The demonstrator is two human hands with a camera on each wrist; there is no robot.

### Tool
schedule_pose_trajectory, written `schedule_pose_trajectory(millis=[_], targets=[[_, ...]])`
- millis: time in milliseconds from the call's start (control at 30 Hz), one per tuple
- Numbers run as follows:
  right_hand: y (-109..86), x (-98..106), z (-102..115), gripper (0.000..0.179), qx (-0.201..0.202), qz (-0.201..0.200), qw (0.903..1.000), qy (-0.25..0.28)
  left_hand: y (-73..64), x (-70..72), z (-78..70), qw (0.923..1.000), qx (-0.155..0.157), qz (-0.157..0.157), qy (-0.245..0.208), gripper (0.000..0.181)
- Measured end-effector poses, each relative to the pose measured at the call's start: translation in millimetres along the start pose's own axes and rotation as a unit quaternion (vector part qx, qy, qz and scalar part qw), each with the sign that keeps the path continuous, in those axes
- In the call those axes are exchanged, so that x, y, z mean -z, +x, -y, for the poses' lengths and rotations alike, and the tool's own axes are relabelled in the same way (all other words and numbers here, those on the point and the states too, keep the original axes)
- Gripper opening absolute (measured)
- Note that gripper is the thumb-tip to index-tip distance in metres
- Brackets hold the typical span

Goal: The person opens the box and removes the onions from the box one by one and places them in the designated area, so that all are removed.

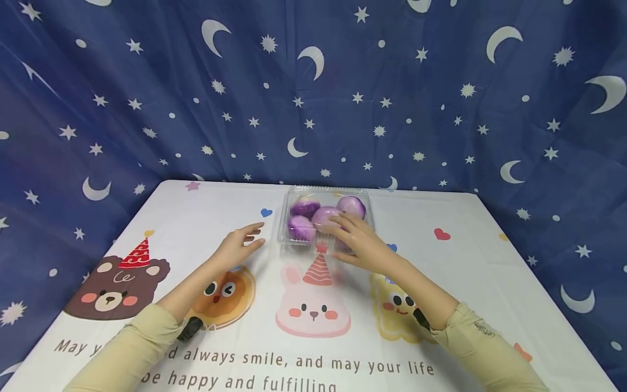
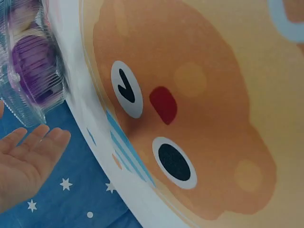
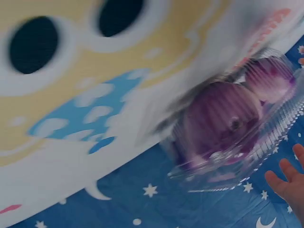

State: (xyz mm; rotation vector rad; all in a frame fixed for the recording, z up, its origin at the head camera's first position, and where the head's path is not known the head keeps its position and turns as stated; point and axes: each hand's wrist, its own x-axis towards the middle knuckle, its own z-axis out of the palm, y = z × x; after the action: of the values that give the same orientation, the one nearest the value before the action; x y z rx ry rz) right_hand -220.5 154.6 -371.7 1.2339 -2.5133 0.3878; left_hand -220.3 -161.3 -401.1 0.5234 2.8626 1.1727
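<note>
A clear plastic clamshell box (image 1: 283,231) stands at the far middle of the table, with several purple onions (image 1: 305,207) inside. To its left my left hand (image 1: 240,246) hovers, fingers loosely extended and apart from the box. My right hand (image 1: 361,244) is over the box's front right part, fingers spread, and hides some of the onions. In the right wrist view a large onion (image 3: 221,118) shows through the ribbed plastic, while the fingertips look apart from the box. Neither hand holds anything.
A white printed tablecloth (image 1: 406,215) with cartoon figures and lettering covers the table. Behind the table's back edge hangs a dark blue curtain (image 1: 343,136) with moons and stars. Dark wrist devices (image 1: 190,329) sit under both forearms.
</note>
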Motion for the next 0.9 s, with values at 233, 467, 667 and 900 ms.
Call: schedule_pose_trajectory(millis=[233,467,667,900], targets=[[20.1,-8,-1,0.058,0.012,0.007,0.9998,0.013,7.0,-6.2,2.9,0.9941,0.037,0.038,-0.094,0.048],[35.1,-12,1,0.062,-0.014,0.039,0.999,0.018,13.9,-4.3,6.6,0.9754,0.094,0.07,-0.187,0.047],[48.7,-16,5,0.061,-0.018,0.046,0.9986,0.021,23.1,-10.3,12.4,0.9561,0.127,0.101,-0.244,0.049],[63.7,-24,12,0.055,-0.006,0.058,0.9982,0.014,32.0,-17.2,10.8,0.9234,0.158,0.113,-0.331,0.049]])
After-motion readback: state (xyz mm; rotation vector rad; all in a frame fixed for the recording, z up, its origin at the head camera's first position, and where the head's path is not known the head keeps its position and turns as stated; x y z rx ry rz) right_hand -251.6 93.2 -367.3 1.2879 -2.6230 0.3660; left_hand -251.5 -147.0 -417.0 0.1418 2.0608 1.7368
